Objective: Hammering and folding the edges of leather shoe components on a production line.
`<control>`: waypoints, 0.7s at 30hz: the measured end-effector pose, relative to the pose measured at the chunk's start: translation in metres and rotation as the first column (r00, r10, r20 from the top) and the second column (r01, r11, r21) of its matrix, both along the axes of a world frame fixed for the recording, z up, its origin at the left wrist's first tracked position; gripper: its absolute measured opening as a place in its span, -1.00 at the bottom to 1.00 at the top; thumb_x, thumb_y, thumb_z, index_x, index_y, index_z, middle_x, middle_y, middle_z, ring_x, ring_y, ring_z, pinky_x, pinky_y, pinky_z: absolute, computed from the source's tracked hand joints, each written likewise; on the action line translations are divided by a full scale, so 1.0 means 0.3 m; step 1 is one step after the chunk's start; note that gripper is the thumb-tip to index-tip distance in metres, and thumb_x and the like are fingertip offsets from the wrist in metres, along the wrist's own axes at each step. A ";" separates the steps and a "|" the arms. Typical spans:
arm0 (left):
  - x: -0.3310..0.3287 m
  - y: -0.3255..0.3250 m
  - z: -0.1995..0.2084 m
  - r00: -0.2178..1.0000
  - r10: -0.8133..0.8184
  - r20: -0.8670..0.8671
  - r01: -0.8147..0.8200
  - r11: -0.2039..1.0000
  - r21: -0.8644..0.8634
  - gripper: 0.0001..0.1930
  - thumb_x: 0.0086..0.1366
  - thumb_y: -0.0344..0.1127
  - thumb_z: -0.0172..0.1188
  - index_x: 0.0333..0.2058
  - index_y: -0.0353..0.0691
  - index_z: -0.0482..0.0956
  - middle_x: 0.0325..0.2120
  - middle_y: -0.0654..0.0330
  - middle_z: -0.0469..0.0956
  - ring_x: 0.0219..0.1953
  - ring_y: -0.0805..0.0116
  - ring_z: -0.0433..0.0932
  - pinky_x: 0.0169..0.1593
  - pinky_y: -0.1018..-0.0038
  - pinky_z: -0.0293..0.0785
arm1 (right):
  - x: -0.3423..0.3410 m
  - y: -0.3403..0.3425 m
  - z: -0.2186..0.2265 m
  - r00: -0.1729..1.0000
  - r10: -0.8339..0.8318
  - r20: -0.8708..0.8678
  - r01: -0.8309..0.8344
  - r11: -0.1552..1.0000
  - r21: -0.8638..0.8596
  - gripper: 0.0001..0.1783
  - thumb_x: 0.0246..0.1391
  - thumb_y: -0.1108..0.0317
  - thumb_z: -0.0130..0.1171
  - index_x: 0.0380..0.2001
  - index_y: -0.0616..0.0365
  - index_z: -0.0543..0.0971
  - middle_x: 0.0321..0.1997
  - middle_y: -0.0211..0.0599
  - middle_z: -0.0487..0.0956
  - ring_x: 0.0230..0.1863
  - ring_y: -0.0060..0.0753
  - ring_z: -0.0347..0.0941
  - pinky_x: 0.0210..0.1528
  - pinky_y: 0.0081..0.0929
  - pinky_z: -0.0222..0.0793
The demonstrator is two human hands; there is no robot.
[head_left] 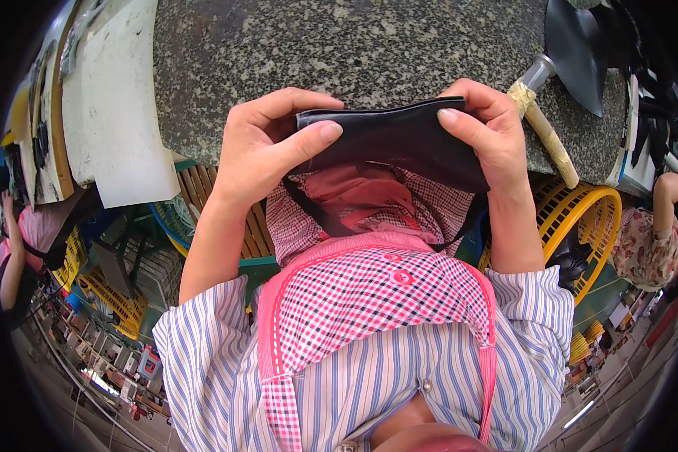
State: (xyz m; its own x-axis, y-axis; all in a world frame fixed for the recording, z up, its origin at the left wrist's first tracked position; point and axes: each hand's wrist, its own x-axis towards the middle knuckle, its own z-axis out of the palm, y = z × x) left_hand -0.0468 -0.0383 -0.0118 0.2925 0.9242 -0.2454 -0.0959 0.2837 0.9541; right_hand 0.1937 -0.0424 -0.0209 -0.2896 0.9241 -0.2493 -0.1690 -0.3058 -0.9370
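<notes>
The checked apron [377, 294] over the striped shirt [203, 343] is nearest. Beyond it, the black piece [395, 143], flexible and leather-like, is held crosswise between both hands at the front edge of the stone bench [279, 49]; whether it touches the bench cannot be determined. The left hand [260, 143] pinches its left end, thumb on the near face, fingers behind. The right hand [493, 139] pinches the upper right corner likewise. The upper edge appears layered at the left end; whether the layers are joined is not visible. The step in hand is judged to be handling or aligning this edge. From this grip, the next move calls for even thumb pressure and a level edge; uneven tension could skew the layers. A hammer [541, 129] lies on the bench just beside the right hand, with a dark sheet [578, 56] past it. Farther out are a white board [117, 98] at left and a yellow basket [610, 218] at right.
</notes>
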 end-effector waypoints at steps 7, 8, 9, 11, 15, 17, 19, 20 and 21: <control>-0.009 0.007 -0.025 0.998 -0.009 -0.060 0.001 0.990 -0.138 -0.89 0.05 -0.43 0.28 -0.42 -0.33 0.59 -0.59 0.36 0.52 -0.56 0.71 0.40 -0.49 0.75 0.30 | 0.015 0.022 0.010 0.981 0.049 0.189 -0.055 0.998 0.027 -0.83 -0.06 0.44 0.16 -0.34 0.25 0.53 -0.40 -0.47 0.54 -0.36 -0.66 0.40 -0.31 -0.69 0.30; -0.002 0.006 -0.018 0.998 -0.004 -0.062 -0.005 0.990 -0.139 -0.89 0.05 -0.43 0.28 -0.42 -0.33 0.59 -0.59 0.36 0.52 -0.56 0.71 0.40 -0.49 0.75 0.30 | 0.010 0.029 0.028 0.981 0.054 0.187 -0.060 0.998 0.027 -0.83 -0.06 0.44 0.16 -0.34 0.25 0.53 -0.40 -0.47 0.54 -0.36 -0.66 0.40 -0.31 -0.69 0.30; 0.010 0.005 -0.007 0.999 0.004 -0.035 -0.009 0.991 -0.136 -0.89 0.05 -0.43 0.28 -0.44 -0.33 0.58 -0.60 0.37 0.51 -0.57 0.71 0.39 -0.50 0.75 0.30 | 0.000 0.037 0.059 0.907 -0.025 0.420 -0.081 0.969 0.233 -0.80 -0.08 0.41 0.17 -0.33 0.23 0.54 -0.38 -0.43 0.55 -0.33 -0.56 0.43 -0.27 -0.62 0.31; 0.020 -0.001 -0.008 1.000 0.011 -0.002 -0.012 0.990 -0.138 -0.89 0.05 -0.42 0.28 -0.45 -0.33 0.58 -0.61 0.37 0.51 -0.59 0.71 0.38 -0.51 0.75 0.30 | -0.028 0.063 0.118 0.646 -0.240 0.725 -0.326 0.771 0.546 -0.73 -0.15 0.31 0.21 -0.31 0.16 0.55 -0.34 -0.31 0.56 -0.25 -0.29 0.45 -0.19 -0.41 0.31; 0.038 0.000 0.003 0.999 -0.033 0.018 0.036 0.977 -0.209 -0.89 0.05 -0.40 0.28 -0.48 -0.33 0.57 -0.60 0.35 0.52 -0.55 0.68 0.41 -0.47 0.73 0.34 | -0.102 0.075 0.112 0.572 -0.023 0.820 -0.592 0.681 0.431 -0.78 -0.15 0.27 0.18 -0.44 0.19 0.55 -0.47 -0.27 0.54 -0.35 -0.27 0.44 -0.28 -0.39 0.31; 0.039 -0.002 0.005 0.998 -0.004 0.069 0.020 0.974 -0.226 -0.88 0.05 -0.39 0.28 -0.49 -0.32 0.56 -0.59 0.34 0.52 -0.54 0.68 0.42 -0.45 0.72 0.35 | -0.100 0.088 0.102 0.666 0.129 0.735 -0.516 0.791 0.329 -0.79 -0.14 0.29 0.16 -0.46 0.22 0.54 -0.51 -0.26 0.52 -0.41 -0.30 0.44 -0.34 -0.43 0.30; 0.033 0.000 0.001 0.995 -0.051 0.090 0.070 0.970 -0.231 -0.85 0.05 -0.37 0.29 -0.44 -0.34 0.57 -0.56 0.32 0.53 -0.51 0.67 0.42 -0.44 0.72 0.36 | -0.097 0.087 0.085 0.797 0.272 0.539 -0.413 0.897 0.157 -0.81 -0.13 0.35 0.12 -0.48 0.29 0.52 -0.59 -0.23 0.49 -0.55 -0.41 0.41 -0.47 -0.52 0.28; 0.034 -0.002 -0.001 0.995 -0.048 0.090 0.068 0.970 -0.232 -0.85 0.05 -0.37 0.29 -0.44 -0.34 0.57 -0.56 0.32 0.53 -0.51 0.67 0.42 -0.44 0.72 0.36 | -0.093 0.086 0.080 0.796 0.275 0.539 -0.416 0.896 0.156 -0.81 -0.13 0.35 0.12 -0.48 0.29 0.52 -0.59 -0.23 0.49 -0.55 -0.41 0.41 -0.47 -0.52 0.28; 0.037 -0.006 -0.004 0.996 -0.043 0.084 0.060 0.977 -0.206 -0.84 0.07 -0.36 0.28 -0.42 -0.34 0.57 -0.56 0.33 0.52 -0.51 0.67 0.42 -0.44 0.72 0.35 | -0.089 0.086 0.077 0.804 0.273 0.529 -0.424 0.886 0.188 -0.81 -0.13 0.35 0.12 -0.48 0.29 0.52 -0.60 -0.24 0.49 -0.54 -0.46 0.41 -0.46 -0.53 0.29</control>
